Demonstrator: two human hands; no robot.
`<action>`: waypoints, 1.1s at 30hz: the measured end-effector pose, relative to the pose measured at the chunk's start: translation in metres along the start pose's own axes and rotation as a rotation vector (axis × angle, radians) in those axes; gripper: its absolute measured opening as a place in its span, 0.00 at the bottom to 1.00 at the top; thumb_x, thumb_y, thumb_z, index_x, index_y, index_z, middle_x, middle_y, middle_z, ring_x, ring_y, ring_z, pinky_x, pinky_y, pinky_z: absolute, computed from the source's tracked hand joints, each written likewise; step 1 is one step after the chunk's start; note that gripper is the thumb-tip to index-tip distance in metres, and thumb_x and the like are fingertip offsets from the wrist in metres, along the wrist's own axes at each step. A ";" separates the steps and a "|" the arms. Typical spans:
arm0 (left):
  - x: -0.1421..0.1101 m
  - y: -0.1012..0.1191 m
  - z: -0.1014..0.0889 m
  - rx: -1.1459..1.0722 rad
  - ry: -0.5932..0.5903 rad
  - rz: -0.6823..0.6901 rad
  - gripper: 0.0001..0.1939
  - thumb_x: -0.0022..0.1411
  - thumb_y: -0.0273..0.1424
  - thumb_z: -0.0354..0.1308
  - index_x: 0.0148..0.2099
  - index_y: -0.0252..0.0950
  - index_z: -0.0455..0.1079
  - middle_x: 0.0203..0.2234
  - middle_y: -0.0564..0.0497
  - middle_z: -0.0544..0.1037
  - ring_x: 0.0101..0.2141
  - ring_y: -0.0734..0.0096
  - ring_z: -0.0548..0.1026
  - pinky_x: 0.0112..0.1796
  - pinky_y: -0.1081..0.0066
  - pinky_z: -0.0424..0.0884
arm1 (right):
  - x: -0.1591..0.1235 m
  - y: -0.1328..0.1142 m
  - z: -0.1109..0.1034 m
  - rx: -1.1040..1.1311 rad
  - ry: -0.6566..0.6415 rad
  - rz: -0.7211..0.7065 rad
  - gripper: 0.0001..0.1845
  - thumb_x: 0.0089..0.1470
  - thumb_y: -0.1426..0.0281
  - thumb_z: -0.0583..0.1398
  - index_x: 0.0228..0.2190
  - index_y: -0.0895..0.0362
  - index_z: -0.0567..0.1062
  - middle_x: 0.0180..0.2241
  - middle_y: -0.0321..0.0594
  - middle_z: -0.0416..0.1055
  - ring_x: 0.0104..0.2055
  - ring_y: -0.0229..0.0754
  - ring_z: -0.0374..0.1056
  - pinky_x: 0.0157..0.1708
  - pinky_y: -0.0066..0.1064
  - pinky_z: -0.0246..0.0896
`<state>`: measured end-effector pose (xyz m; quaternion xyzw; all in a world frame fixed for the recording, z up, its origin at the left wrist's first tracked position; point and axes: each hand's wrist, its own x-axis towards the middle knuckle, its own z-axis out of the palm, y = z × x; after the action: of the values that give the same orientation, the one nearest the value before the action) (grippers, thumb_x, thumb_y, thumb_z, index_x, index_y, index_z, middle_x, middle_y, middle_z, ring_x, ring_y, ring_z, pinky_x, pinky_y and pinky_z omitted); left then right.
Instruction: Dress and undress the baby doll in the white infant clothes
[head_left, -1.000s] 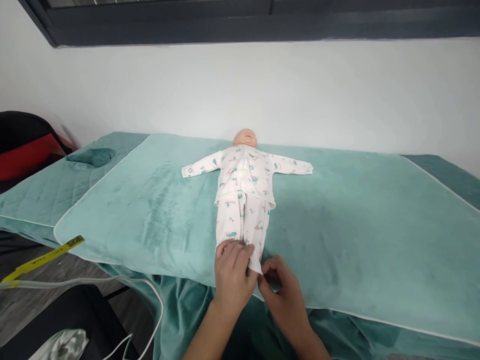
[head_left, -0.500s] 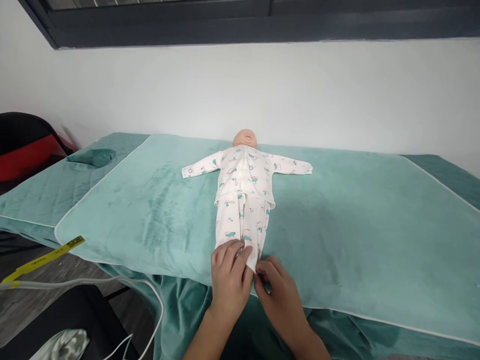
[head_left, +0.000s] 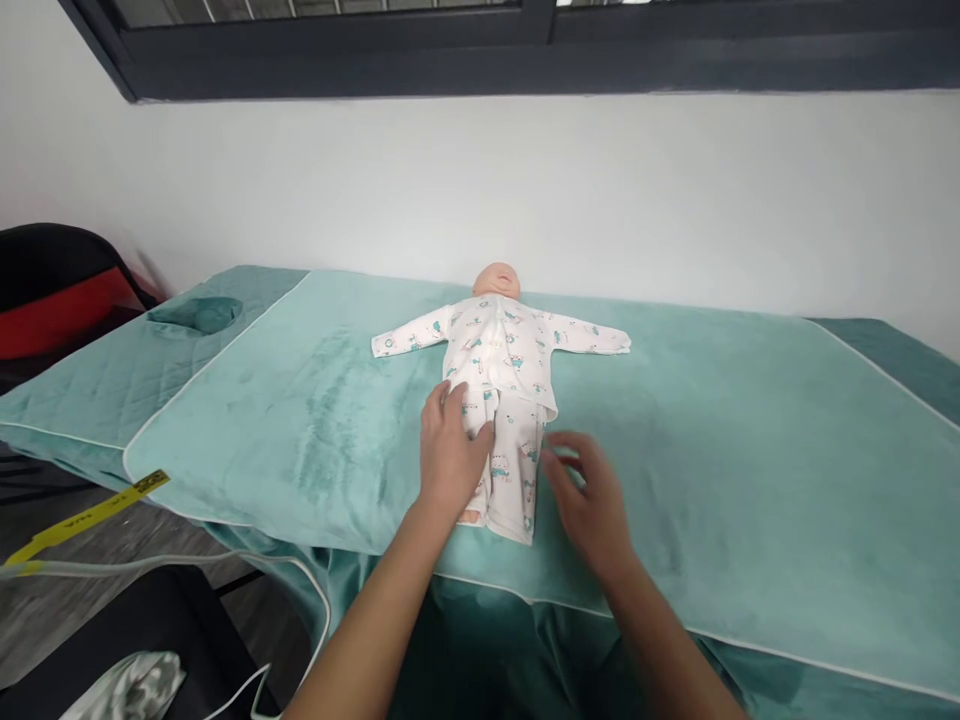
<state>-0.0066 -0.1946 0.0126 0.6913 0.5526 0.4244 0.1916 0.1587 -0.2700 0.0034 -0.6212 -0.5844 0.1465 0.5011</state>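
Observation:
A baby doll [head_left: 496,280] lies on its back on a teal blanket [head_left: 697,440], arms spread, dressed in a white printed top [head_left: 504,352] and matching trousers [head_left: 514,480]. My left hand [head_left: 448,452] rests flat on the doll's left trouser leg near the hip, fingers stretched out. My right hand [head_left: 586,498] hovers just right of the other trouser leg, fingers apart and slightly blurred, holding nothing. A bare foot peeks out under my left hand.
The blanket covers a teal padded table [head_left: 82,380] against a white wall. A black and red chair [head_left: 52,290] stands at far left. A yellow tape [head_left: 90,515], a white cable [head_left: 300,590] and a crumpled cloth [head_left: 127,685] lie low at left.
Both hands left the trouser cuffs at the blanket's near edge and moved up. The left now lies on the upper leg, the right opened beside the trousers.

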 end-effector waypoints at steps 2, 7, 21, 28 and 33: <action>0.005 -0.001 0.010 -0.001 -0.042 -0.066 0.34 0.55 0.26 0.59 0.64 0.36 0.59 0.64 0.39 0.55 0.65 0.48 0.55 0.63 0.47 0.56 | 0.014 0.010 0.017 0.023 0.129 0.078 0.28 0.60 0.56 0.57 0.57 0.54 0.63 0.58 0.50 0.63 0.58 0.48 0.62 0.52 0.43 0.66; -0.012 -0.008 0.010 -0.130 -0.113 -0.100 0.39 0.55 0.23 0.56 0.69 0.41 0.52 0.68 0.42 0.48 0.67 0.53 0.52 0.62 0.53 0.61 | 0.022 0.020 0.037 -0.210 -0.020 -0.038 0.36 0.62 0.55 0.53 0.65 0.59 0.55 0.66 0.54 0.51 0.69 0.55 0.47 0.64 0.56 0.49; 0.064 -0.016 0.004 -0.098 -0.039 0.211 0.19 0.69 0.37 0.48 0.59 0.40 0.67 0.64 0.46 0.64 0.66 0.59 0.57 0.64 0.53 0.57 | 0.093 0.022 0.023 -0.125 0.106 -0.148 0.21 0.61 0.58 0.55 0.53 0.54 0.68 0.61 0.48 0.62 0.63 0.50 0.57 0.60 0.50 0.57; 0.107 -0.004 0.029 -0.016 -0.245 0.125 0.28 0.71 0.42 0.42 0.68 0.35 0.57 0.68 0.45 0.55 0.69 0.58 0.47 0.67 0.52 0.47 | 0.156 0.041 0.051 -0.010 0.021 -0.068 0.32 0.63 0.52 0.50 0.62 0.54 0.62 0.65 0.45 0.56 0.68 0.49 0.51 0.66 0.50 0.47; 0.099 -0.031 0.028 -0.310 -0.226 -0.198 0.33 0.69 0.49 0.42 0.71 0.41 0.50 0.70 0.50 0.47 0.69 0.62 0.46 0.68 0.58 0.45 | 0.150 0.056 0.056 0.157 -0.121 0.099 0.34 0.61 0.49 0.51 0.63 0.51 0.64 0.66 0.38 0.55 0.68 0.49 0.51 0.68 0.49 0.47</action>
<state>0.0005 -0.0878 0.0110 0.6389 0.5209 0.4034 0.3971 0.1894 -0.1037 -0.0057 -0.5982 -0.5689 0.2535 0.5043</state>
